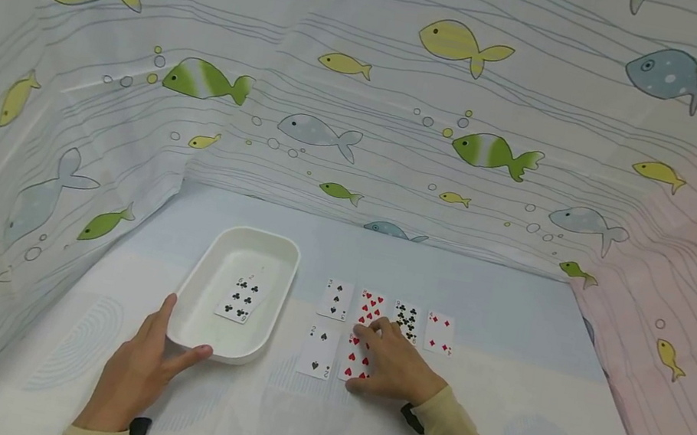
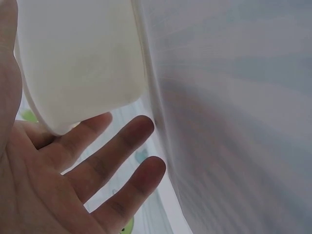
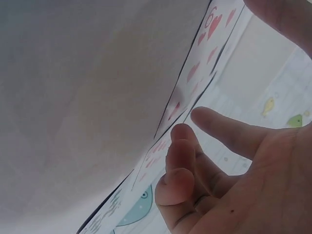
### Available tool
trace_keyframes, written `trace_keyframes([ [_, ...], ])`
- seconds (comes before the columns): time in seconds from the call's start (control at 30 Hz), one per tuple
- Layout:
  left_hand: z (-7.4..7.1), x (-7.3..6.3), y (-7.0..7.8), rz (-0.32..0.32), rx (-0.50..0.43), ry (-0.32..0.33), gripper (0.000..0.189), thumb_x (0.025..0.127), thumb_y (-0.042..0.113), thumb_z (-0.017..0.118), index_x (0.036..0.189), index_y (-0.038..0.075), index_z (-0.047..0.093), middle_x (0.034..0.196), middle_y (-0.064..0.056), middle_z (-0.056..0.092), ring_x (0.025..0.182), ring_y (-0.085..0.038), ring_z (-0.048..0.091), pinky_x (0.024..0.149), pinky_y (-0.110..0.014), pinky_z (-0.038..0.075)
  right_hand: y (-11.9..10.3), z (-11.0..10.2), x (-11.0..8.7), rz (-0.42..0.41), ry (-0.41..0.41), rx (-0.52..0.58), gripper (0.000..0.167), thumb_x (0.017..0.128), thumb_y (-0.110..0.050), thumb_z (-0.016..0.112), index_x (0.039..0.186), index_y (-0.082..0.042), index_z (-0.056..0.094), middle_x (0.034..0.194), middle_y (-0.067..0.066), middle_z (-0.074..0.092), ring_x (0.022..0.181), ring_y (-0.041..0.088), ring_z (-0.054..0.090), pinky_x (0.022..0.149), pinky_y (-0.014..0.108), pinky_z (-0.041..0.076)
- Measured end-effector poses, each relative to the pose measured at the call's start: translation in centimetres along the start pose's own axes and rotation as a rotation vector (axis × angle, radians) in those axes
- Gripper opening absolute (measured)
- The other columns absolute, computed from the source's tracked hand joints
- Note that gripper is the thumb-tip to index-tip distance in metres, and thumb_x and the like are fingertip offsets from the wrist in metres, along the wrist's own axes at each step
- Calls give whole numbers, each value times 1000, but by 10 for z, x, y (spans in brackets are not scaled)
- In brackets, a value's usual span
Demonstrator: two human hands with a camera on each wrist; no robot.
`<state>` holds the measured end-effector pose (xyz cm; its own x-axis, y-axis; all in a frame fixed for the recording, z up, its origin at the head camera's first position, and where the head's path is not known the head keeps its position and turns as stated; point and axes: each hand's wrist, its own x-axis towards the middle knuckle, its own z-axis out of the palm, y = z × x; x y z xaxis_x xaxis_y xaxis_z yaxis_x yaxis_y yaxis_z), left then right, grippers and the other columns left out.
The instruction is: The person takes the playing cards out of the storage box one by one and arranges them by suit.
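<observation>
My left hand (image 1: pixel 136 367) rests at the near left corner of a white tray (image 1: pixel 182 324), thumb along the near rim and fingers spread on the left side. In the left wrist view those fingers (image 2: pixel 129 139) look straight, beside the tray wall. Inside the tray lies a six of clubs (image 1: pixel 239 299), overlapping a card marked 2. My right hand (image 1: pixel 392 365) is over a six of hearts (image 1: pixel 353 365) on the table, thumb near its lower edge and fingers near its top. The right wrist view shows loosely bent fingers (image 3: pixel 178 187) with nothing between them.
Left of the six of hearts lies a two of spades (image 1: pixel 318 352). Behind is a row: a three of spades (image 1: pixel 335 299), a hearts card (image 1: pixel 372 303), a nine of clubs (image 1: pixel 406 317) and a four of diamonds (image 1: pixel 439 333). Fish-patterned cloth (image 1: pixel 367 112) walls the table.
</observation>
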<state>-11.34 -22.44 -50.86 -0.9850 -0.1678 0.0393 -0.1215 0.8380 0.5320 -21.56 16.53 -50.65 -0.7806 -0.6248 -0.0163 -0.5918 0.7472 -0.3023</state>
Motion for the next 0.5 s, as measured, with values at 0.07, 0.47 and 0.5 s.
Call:
trace_keyframes([
  [0.07, 0, 0, 0, -3, -2, -5, 118, 85, 67, 69, 162, 3, 6, 153, -32, 33, 130, -56, 45, 99, -68, 40, -1, 0, 1, -12, 19, 10, 82, 76, -45, 85, 143, -9, 54, 124, 9, 50, 102, 20, 47, 81, 37, 50],
  [0.47, -1, 1, -1, 8, -10, 4, 118, 85, 65, 71, 162, 3, 7, 153, -32, 34, 130, -55, 44, 99, -68, 40, -17, -10, 22, -22, 112, 103, 74, 89, -45, 75, 149, -11, 48, 134, 11, 50, 116, 24, 51, 91, 41, 52],
  [0.5, -1, 1, -1, 7, -11, 5, 118, 85, 65, 71, 162, 3, 7, 153, -32, 34, 131, -55, 44, 99, -68, 40, -19, -11, 25, -26, 116, 102, 73, 90, -45, 74, 149, -11, 48, 135, 11, 50, 116, 24, 52, 91, 41, 52],
])
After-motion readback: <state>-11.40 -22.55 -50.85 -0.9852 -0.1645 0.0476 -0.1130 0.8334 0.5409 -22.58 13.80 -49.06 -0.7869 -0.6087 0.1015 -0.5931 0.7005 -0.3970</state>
